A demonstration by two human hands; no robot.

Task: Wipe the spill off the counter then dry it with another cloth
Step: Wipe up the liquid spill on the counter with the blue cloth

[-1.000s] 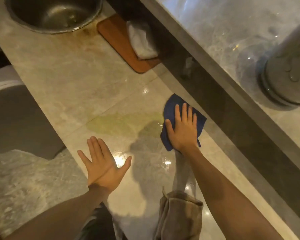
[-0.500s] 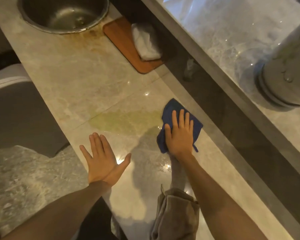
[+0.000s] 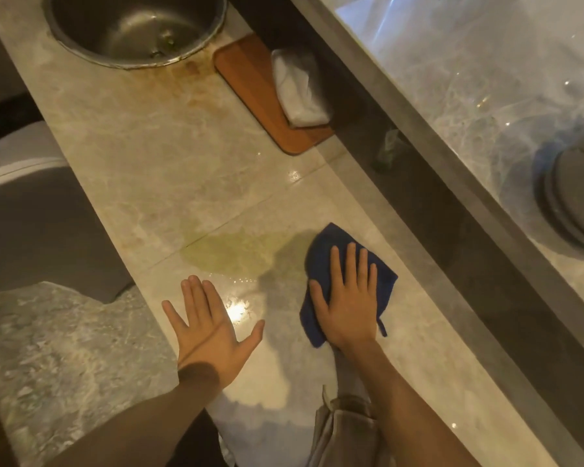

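A yellowish spill (image 3: 230, 256) lies on the marble counter (image 3: 155, 156). My right hand (image 3: 346, 303) presses flat on a blue cloth (image 3: 324, 246) at the spill's right edge, fingers straight. My left hand (image 3: 209, 326) rests flat on the counter near its front edge, fingers spread, holding nothing. A grey-brown cloth (image 3: 344, 433) lies on the counter below my right forearm.
A round steel sink (image 3: 135, 25) sits at the far end. A wooden board (image 3: 250, 82) with a white folded cloth (image 3: 300, 85) lies beside it. A raised marble ledge (image 3: 452, 96) runs along the right, bearing a grey round base (image 3: 570, 210).
My right hand has slid the blue cloth a little left toward the spill. My left hand has stayed flat in about the same place.
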